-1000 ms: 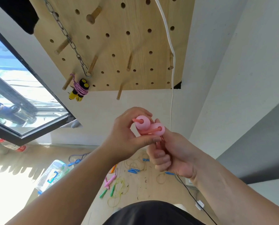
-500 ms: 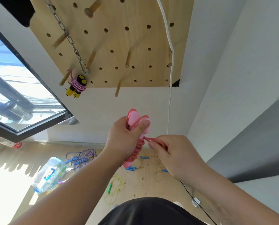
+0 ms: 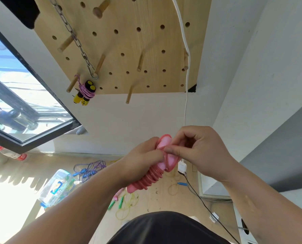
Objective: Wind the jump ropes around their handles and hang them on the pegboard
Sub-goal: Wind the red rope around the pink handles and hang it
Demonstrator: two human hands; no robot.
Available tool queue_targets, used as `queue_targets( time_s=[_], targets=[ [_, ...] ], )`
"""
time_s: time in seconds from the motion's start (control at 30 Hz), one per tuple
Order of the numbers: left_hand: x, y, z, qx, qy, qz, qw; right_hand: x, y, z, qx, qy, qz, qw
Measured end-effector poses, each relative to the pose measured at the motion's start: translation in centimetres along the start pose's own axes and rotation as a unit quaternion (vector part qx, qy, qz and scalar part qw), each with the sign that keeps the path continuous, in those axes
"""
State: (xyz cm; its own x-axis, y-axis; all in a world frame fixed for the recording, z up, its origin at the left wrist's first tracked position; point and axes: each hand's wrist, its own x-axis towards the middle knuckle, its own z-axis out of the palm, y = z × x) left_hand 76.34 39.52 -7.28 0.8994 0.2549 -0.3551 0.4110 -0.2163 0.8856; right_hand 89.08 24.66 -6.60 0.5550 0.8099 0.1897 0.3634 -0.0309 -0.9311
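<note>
Wound pink jump rope held in open air below the pegboard
The left hand grips the coiled bundle round its middle; the right hand, just beside it, pinches a loop of cord at the upper handle ends. The long axis slants from under the left wrist up toward the right fingers, caps pointing at the wall. Above both hands bare wall runs to the board's lower edge, where a free peg juts out; up-left of the left hand a yellow-handled rope hangs wound. A white cable drops just above the right hand
</note>
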Motion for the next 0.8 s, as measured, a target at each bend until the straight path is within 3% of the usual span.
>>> queue_targets(
  time_s=[0.13, 0.27, 0.4, 0.57, 0.8],
  targets=[
    [0.0, -0.1, 0.4, 0.071, 0.053, 0.023, 0.996, 0.0, 0.2, 0.1, 0.035, 0.016, 0.035, 0.999],
    [0.3, -0.3, 0.3, -0.016, 0.102, -0.001, 0.995, -0.4, 0.6, 0.2, 0.088, 0.049, 0.086, 0.991],
    [0.2, -0.5, 0.6, -0.049, 0.125, -0.009, 0.991, -1.2, 1.3, 0.3, 0.094, 0.025, 0.101, 0.99],
    [-0.2, -0.3, 0.5, -0.095, 0.07, 0.005, 0.993, -2.0, 1.4, -0.2, 0.086, 0.035, 0.086, 0.992],
    [-0.9, 0.6, -0.5, -0.21, -0.074, -0.007, 0.975, -2.3, 1.9, -1.1, 0.031, 0.024, -0.062, 0.997]
  ],
)
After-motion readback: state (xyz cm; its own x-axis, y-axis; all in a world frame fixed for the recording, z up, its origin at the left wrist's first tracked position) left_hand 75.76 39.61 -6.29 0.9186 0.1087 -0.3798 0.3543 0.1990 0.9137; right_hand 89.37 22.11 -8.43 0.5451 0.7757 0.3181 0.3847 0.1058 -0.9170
